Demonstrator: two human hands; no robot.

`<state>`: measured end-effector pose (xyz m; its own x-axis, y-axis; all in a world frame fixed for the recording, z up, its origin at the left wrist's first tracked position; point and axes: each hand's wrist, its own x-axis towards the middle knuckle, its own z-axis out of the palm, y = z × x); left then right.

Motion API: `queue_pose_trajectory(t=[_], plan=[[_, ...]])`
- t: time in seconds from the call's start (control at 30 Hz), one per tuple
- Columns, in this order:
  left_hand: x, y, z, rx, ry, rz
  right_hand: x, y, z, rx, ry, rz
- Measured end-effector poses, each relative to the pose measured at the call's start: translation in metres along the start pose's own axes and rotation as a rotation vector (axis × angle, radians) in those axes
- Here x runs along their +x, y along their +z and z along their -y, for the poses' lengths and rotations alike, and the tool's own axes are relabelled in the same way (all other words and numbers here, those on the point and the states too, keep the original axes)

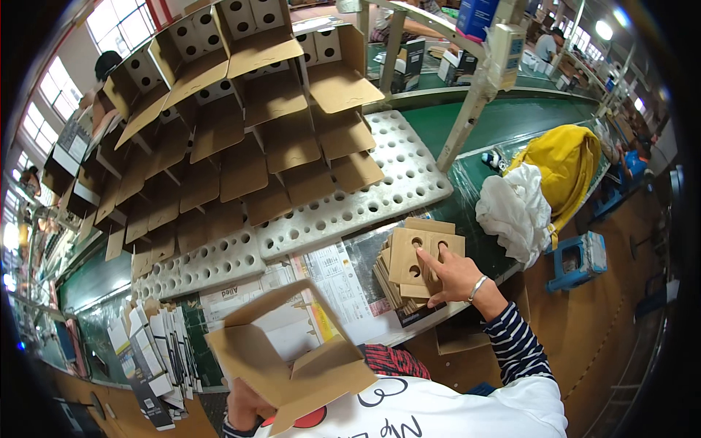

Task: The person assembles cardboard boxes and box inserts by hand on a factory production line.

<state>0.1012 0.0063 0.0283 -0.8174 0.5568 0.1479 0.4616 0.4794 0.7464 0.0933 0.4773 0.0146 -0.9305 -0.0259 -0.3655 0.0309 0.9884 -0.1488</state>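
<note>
An unfolded brown cardboard box (255, 350), its flaps spread, is held close to my body by my left hand (247, 403). The box hides most of that hand's fingers. On the right, my right hand (458, 277), with a bracelet at the wrist, reaches over a stack of flat cardboard inserts (383, 274). Its fingers are apart, and two fingertips rest at the holes of the top insert (403, 252). The thumb lies near the insert's lower edge.
Open cardboard boxes (241, 164) stand stacked on white foam boards with holes (405, 164). Flattened cartons (157, 358) lie at the left. Beyond the inserts are a white plastic bag (515, 212) and yellow cloth (566, 164). A blue stool (578, 261) stands on the floor.
</note>
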Motion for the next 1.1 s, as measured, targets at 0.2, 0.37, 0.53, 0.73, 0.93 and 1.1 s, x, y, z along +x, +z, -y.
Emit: queue_pose_trajectory(t=[0.2, 0.37, 0.53, 0.73, 0.93, 1.1], plan=[[0.03, 0.009, 0.011, -0.147, -0.176, -0.03, -0.008, -0.013, 0.005, 0.049, -0.042, -0.09], [0.03, 0.003, 0.025, -0.252, -0.288, -0.1, -0.025, -0.062, 0.026, 0.337, -0.128, -0.439], [0.066, -0.008, 0.001, -0.169, -0.097, 0.016, -0.031, -0.132, 0.097, 0.278, -0.408, -0.66], [0.071, -0.009, 0.005, -0.189, -0.024, 0.036, -0.017, -0.17, 0.173, -0.216, -0.77, -0.471], [0.068, -0.014, 0.021, -0.11, 0.101, 0.073, 0.005, -0.159, 0.217, -0.173, -0.801, -0.033], [0.053, -0.017, 0.042, -0.242, 0.069, 0.077, 0.011, -0.123, 0.267, -0.159, -0.649, 0.077]])
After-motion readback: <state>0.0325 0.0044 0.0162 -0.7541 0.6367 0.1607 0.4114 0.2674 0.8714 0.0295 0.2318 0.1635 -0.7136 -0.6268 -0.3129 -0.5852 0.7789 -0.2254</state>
